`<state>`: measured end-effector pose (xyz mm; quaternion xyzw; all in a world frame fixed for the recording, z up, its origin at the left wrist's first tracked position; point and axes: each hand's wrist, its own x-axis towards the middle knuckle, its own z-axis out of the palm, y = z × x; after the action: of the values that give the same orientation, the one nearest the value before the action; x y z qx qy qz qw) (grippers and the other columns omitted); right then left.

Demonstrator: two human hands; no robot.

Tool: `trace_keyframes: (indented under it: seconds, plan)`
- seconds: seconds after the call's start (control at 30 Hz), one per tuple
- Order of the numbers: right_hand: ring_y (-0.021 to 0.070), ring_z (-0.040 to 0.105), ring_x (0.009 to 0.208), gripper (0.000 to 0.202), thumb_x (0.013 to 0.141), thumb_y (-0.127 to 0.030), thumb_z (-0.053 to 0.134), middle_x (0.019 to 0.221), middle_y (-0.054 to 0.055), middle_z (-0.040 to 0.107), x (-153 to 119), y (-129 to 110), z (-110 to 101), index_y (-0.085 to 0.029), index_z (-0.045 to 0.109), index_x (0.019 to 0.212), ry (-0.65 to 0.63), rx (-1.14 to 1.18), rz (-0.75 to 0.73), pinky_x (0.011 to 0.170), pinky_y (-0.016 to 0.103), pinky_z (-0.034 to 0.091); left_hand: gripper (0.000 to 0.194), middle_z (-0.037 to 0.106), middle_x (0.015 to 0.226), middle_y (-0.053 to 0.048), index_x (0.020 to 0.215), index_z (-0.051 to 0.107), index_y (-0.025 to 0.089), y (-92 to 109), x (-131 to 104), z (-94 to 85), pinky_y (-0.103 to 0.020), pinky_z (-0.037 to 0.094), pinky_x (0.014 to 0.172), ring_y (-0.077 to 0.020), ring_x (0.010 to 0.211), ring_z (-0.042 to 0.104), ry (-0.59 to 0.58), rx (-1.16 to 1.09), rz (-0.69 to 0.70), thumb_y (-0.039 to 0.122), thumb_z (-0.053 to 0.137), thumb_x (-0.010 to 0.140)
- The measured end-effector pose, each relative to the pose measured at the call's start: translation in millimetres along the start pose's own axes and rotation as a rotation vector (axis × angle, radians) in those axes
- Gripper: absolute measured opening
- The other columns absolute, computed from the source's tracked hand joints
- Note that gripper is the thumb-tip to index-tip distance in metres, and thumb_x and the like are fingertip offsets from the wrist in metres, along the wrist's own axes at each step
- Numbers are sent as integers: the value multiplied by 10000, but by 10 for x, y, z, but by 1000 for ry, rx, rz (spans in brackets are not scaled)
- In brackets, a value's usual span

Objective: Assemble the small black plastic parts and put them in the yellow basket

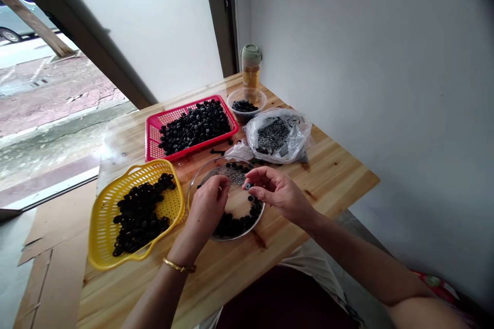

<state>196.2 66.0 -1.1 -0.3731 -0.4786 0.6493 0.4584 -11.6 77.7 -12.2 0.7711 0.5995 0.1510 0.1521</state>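
Head view: right hand (283,196) is pinching a small dark round part (248,186) at its fingertips, over the clear tray (239,204); left hand (208,206) is hovering across from it, fingers bunched, can't tell if gripping anything. Yellow basket (97,226) is crowding the tray's left, while bare tabletop (335,172) is running right to its corner.

Clear dish (238,202) partly behind the hands (208,203) (281,194), car (8,19) partly out of frame
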Motion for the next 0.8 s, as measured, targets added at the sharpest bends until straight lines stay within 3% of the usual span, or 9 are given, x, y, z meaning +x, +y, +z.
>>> trace_keyframes:
  seconds: [0.13,0.27,0.43,0.57,0.8]
  plan:
    - [106,578,674,310,830,-390,815,926,34,744,4,55,60,-194,715,1049,0,-34,18,553,226,427,169,783,948,-61,938,714,208,-38,-90,-2,-310,540,800,-222,871,735,21,-28,-3,152,555,958]
    - [97,524,614,302,843,-407,798,888,24,736,5,63,90,-195,717,1042,4,-40,-3,532,232,397,180,801,887,-48,935,738,219,-20,-92,7,-304,519,751,-231,828,748,-39,-9,-16,137,578,948]
    - [111,539,643,289,840,-398,789,852,20,721,-29,50,77,-190,726,1030,34,-111,-10,543,235,398,160,790,974,-63,1017,754,229,41,-68,-53,-311,504,726,-258,894,740,-127,68,-10,181,616,951]
    - [108,542,642,274,857,-392,772,839,13,712,-46,30,43,-189,728,1035,68,-149,-23,559,234,413,241,731,1104,-96,1141,749,242,110,14,-45,-313,505,730,-281,1018,711,-187,137,10,187,604,956]
    - [121,576,660,282,857,-414,770,889,29,745,-60,36,0,-193,729,1028,67,-137,-36,573,244,440,220,689,1026,-99,981,759,226,68,271,78,-321,506,725,-274,958,695,-245,177,28,220,539,981]
